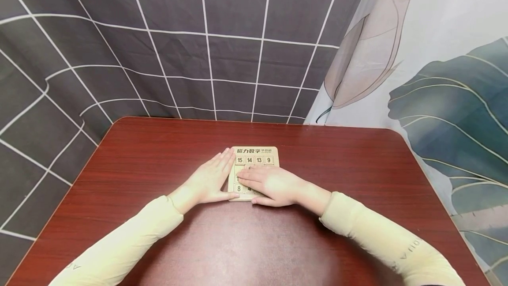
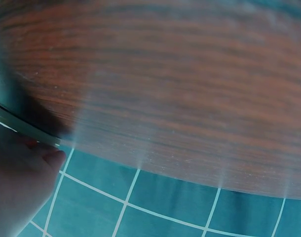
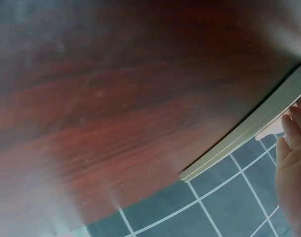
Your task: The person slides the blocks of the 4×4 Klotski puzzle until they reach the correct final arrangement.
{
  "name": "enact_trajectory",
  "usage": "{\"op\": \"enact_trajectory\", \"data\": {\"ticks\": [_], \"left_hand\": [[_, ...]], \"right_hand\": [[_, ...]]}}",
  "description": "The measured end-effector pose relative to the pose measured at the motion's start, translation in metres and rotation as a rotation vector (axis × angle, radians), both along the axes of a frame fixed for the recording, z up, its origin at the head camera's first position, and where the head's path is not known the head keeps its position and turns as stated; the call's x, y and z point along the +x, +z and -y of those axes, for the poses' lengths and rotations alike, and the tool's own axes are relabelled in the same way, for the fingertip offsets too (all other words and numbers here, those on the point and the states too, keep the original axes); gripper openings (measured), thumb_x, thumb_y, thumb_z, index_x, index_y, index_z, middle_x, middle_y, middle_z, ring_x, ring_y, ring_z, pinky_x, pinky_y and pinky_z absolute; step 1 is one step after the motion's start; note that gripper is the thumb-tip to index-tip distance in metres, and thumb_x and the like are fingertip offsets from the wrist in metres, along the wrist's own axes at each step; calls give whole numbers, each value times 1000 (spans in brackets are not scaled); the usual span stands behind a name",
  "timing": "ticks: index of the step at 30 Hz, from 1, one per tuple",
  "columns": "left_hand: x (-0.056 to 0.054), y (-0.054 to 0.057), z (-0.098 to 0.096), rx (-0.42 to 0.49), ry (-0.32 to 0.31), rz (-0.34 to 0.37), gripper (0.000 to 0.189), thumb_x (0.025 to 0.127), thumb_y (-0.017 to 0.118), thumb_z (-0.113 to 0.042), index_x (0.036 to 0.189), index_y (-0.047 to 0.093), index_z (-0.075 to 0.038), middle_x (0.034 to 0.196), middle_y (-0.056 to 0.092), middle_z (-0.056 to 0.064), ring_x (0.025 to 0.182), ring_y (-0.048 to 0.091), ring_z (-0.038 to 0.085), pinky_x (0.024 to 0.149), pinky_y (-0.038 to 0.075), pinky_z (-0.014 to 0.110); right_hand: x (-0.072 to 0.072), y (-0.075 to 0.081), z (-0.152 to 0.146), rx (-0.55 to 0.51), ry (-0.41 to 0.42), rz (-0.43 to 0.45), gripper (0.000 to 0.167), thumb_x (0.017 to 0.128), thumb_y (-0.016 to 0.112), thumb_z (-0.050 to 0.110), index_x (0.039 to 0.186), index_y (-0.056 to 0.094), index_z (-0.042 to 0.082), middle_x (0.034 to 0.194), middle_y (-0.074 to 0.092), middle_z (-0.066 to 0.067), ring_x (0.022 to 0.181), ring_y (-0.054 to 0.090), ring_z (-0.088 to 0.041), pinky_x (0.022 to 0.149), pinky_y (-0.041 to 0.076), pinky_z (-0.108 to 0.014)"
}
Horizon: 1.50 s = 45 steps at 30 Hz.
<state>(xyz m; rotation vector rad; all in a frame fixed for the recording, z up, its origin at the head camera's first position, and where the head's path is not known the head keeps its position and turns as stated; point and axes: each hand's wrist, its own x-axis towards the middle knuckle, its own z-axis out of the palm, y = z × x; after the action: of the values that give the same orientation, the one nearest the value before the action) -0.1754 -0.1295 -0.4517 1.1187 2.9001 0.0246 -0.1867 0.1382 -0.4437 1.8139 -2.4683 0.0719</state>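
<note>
A pale yellow number slide puzzle (image 1: 254, 150) lies flat on the table, dark characters across its top strip. Numbered tiles such as 15, 14, 13 and 9 show in its top row; other tiles are hidden under a hand. Along the puzzle's left edge my left hand (image 1: 210, 179) rests with straight fingers, its thumb at the lower left corner. My right hand (image 1: 274, 184) reaches in from the right, its extended fingers lying over the middle tiles. In the right wrist view the puzzle's side edge (image 3: 239, 133) shows beside that hand (image 3: 294, 173).
The reddish-brown wooden table (image 1: 158, 162) has rounded back corners. Behind it hangs a dark grey cloth (image 1: 234, 56) with a white grid. A white curtain with leaf prints (image 1: 369, 65) hangs at the right.
</note>
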Motion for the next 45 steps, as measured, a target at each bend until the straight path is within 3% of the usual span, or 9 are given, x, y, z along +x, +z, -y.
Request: {"op": "enact_trajectory", "data": {"ticks": [6, 18, 22, 30, 35, 45], "left_hand": [[0, 0, 0, -2, 1, 1, 112, 95, 60, -71, 162, 27, 13, 173, 23, 29, 163, 25, 39, 135, 28, 47], [0, -1, 0, 5, -3, -6, 112, 95, 61, -70, 162, 27, 13, 173, 24, 29, 163, 26, 39, 134, 29, 46], [0, -1, 0, 9, -4, -3, 111, 95, 61, -70, 162, 27, 13, 173, 23, 29, 163, 26, 39, 134, 29, 46], [0, 0, 1, 8, -5, -2, 112, 95, 60, -70, 162, 26, 13, 174, 21, 29, 163, 25, 39, 134, 28, 46], [0, 0, 1, 13, -7, -6, 113, 94, 61, -71, 162, 26, 13, 174, 21, 29, 163, 25, 40, 134, 28, 47], [1, 0, 0, 13, -7, -12, 112, 94, 62, -70, 161, 28, 14, 173, 24, 30, 163, 27, 40, 134, 29, 47]], "right_hand": [[0, 0, 0, 13, -16, -8, 63, 105, 62, 42, 156, 53, 6, 158, 58, -7, 149, 54, -24, 127, 42, -40], [-18, -2, 5, 39, -89, 7, 61, 106, 60, 42, 156, 53, 8, 161, 55, -9, 151, 52, -26, 128, 40, -42], [-13, 0, 4, 31, -77, 12, 62, 106, 60, 42, 157, 52, 8, 162, 54, -9, 152, 51, -25, 129, 40, -42], [9, 1, -1, -42, 40, -1, 64, 104, 65, 40, 154, 54, 3, 158, 59, -9, 149, 54, -25, 126, 44, -42], [18, 0, -4, -45, 69, 1, 64, 104, 64, 41, 154, 53, 3, 158, 59, -8, 149, 54, -25, 126, 43, -41], [12, -1, -3, -38, 39, -4, 64, 104, 65, 42, 154, 54, 3, 157, 59, -8, 149, 55, -24, 126, 43, -40]]}}
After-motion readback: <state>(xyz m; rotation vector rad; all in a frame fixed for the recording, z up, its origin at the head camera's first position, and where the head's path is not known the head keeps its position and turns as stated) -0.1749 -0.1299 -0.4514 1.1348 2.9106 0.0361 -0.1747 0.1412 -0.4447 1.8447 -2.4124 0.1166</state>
